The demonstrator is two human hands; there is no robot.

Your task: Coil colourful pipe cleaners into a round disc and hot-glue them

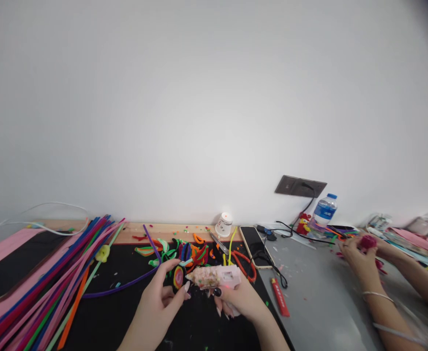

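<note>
My right hand (236,297) is wrapped round a light pink hot glue gun (217,277), whose nozzle points left and is crusted with residue. At that nozzle, my left hand (157,300) holds a small round coil of pipe cleaner (178,277) with coloured rings, between thumb and index finger. Both hands are above a black mat (126,312). Behind them lies a heap of bent, striped pipe cleaner pieces (190,251). A purple pipe cleaner (122,291) curves to the left of my left hand, and an orange-red loop (248,265) lies behind the glue gun.
Long pipe cleaners (71,278) spread at left. Scissors (219,242), a paper cup (224,225) and a phone (256,246) with a black cable stand behind. At right are a red box (280,297), a water bottle (323,212) and another person's hands (360,256) with a magenta object.
</note>
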